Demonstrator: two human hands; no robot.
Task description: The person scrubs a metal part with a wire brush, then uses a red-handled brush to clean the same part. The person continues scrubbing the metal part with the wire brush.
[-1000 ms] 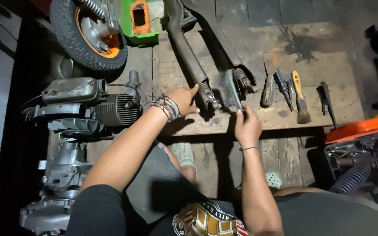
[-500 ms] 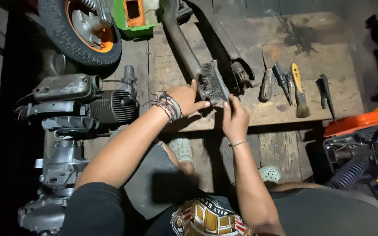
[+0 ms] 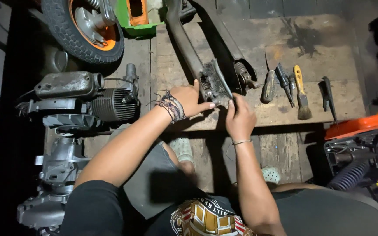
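1. Since the earlier frame, both hands have closed in on the near end of the swingarm (image 3: 189, 52), tilting its greasy bracket end (image 3: 217, 83) up off the wooden bench (image 3: 329, 39).
2. Left hand (image 3: 189, 99) presses against the bracket's side; right hand (image 3: 239, 117) props it from below. Neither wraps fully around it.
3. It looks like heavy, rigid steel, oily and likely slippery; the tube just behind the bracket seems the surest hold.
4. Just right lie a screwdriver (image 3: 268, 86) and a yellow-handled brush (image 3: 301, 94); left, an engine (image 3: 88, 98) and a wheel (image 3: 84, 28).
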